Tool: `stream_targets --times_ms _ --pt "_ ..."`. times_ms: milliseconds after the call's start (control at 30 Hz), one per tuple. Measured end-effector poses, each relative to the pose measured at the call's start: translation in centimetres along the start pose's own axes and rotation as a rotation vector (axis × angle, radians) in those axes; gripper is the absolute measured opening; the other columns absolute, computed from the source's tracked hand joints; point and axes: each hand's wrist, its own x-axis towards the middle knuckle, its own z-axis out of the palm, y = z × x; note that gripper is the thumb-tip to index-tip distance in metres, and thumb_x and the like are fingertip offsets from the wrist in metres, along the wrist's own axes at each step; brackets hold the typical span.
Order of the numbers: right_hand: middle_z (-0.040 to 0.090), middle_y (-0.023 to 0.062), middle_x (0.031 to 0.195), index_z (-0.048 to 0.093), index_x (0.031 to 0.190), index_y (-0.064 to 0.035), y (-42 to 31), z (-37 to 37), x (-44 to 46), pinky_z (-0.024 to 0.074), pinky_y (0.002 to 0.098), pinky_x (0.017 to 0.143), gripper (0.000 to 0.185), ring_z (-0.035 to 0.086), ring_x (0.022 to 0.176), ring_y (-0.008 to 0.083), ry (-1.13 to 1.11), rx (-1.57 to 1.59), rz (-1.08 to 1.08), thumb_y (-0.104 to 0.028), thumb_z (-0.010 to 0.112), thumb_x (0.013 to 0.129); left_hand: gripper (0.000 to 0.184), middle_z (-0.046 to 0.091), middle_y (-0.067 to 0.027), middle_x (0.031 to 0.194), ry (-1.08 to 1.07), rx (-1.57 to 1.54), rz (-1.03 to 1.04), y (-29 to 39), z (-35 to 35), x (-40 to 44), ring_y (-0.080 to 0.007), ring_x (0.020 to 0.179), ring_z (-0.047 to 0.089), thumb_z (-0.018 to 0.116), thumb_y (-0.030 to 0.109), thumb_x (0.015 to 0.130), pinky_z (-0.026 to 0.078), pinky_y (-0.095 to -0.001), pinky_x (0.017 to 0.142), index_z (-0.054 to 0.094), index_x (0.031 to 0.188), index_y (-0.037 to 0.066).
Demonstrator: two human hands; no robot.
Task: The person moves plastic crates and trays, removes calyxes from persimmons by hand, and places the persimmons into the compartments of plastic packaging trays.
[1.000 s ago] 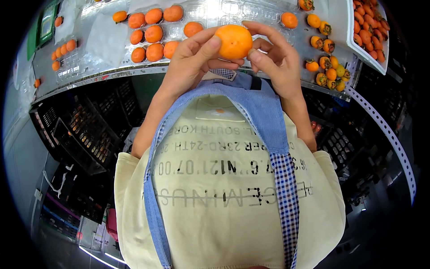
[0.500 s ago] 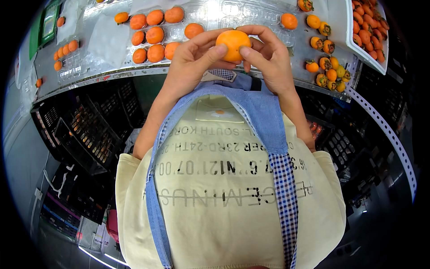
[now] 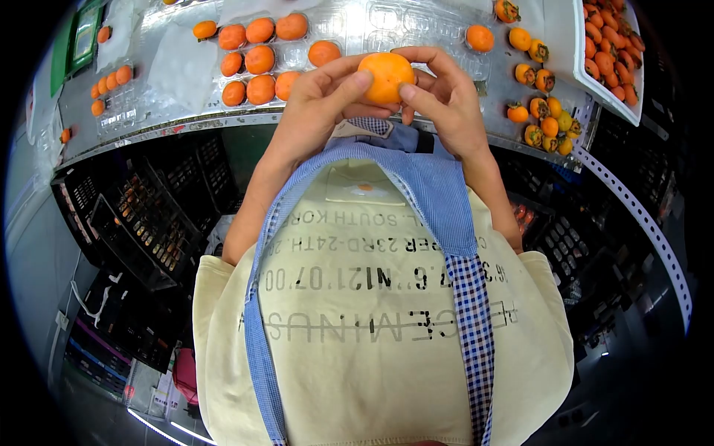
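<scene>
An orange persimmon [image 3: 387, 78] is held up between both hands, close to the table's front edge. My left hand [image 3: 323, 100] is closed on its left side, thumb pressed to the front. On its right side the thumb and fingers of my right hand [image 3: 450, 100] grip it too. The fingertips behind the fruit are partly hidden. Beyond my left hand, several persimmons [image 3: 259, 59] sit in rows in a clear plastic tray [image 3: 286, 59]. Another persimmon [image 3: 480, 38] lies in clear plastic packaging to the right of my hands.
A white bin [image 3: 573, 44] full of persimmons [image 3: 610, 56] stands at the right, with loose persimmons [image 3: 549, 125] beside it on the metal table [image 3: 178, 108]. A smaller group of persimmons [image 3: 111, 80] sits far left. Black crates [image 3: 141, 223] are stacked below the table.
The persimmon has turned slightly in my fingers and tilted, showing a different part of its surface. Both hands stay nearly in the same place.
</scene>
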Motion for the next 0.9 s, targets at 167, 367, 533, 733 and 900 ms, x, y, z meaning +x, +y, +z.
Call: stream_targets --times_ms 167,367,533,733,900 --pt "0.06 0.0078 0.09 0.047 0.116 -0.0008 0.6 0.0 0.0 0.0511 0.0209 0.059 0.044 0.059 0.072 0.0091 0.005 -0.06 0.005 -0.008 0.068 0.079 0.043 0.06 -0.0161 0.105 0.007 -0.033 -0.032 -0.4 -0.4 0.3 -0.0207 0.089 0.065 0.051 0.024 0.094 0.056 -0.0286 0.077 0.048 0.12 -0.009" --pt "0.059 0.0088 0.092 0.047 0.115 -0.0007 1.3 0.5 0.2 0.0507 0.0208 0.061 0.045 0.06 0.074 0.0097 0.058 -0.181 -0.064 -0.009 0.069 0.077 0.044 0.061 -0.0161 0.104 0.056 0.048 -0.022 -0.8 -0.2 0.4 -0.0206 0.088 0.065 0.052 0.027 0.093 0.055 -0.0283 0.077 0.048 0.119 -0.009" --pt "0.056 0.0105 0.102 0.046 0.117 -0.0016 0.8 -0.1 0.2 0.0499 0.0206 0.06 0.047 0.059 0.084 0.0118 -0.01 -0.07 0.102 -0.01 0.07 0.077 0.045 0.061 -0.0168 0.102 0.021 -0.024 -0.091 -0.7 -0.8 0.5 -0.0207 0.087 0.065 0.052 0.028 0.093 0.055 -0.0278 0.077 0.048 0.118 -0.01" --pt "0.06 0.0066 0.092 0.055 0.112 -0.0047 0.9 -0.8 0.2 0.0486 0.0247 0.06 0.049 0.058 0.076 0.0119 0.003 -0.654 -0.153 -0.019 0.075 0.07 0.049 0.062 -0.0164 0.1 0.059 0.058 -0.128 -1.4 -0.8 0.7 -0.0204 0.087 0.065 0.055 0.031 0.092 0.055 -0.028 0.076 0.047 0.12 -0.009" --pt "0.06 0.0067 0.091 0.058 0.109 -0.0058 0.9 -1.7 0.1 0.0482 0.026 0.06 0.049 0.058 0.071 0.0159 0.023 -0.939 -0.24 -0.023 0.075 0.066 0.049 0.061 -0.0142 0.104 0.038 0.242 -0.118 -1.7 -0.3 0.7 -0.0193 0.087 0.064 0.057 0.032 0.09 0.054 -0.0276 0.072 0.048 0.124 -0.002"
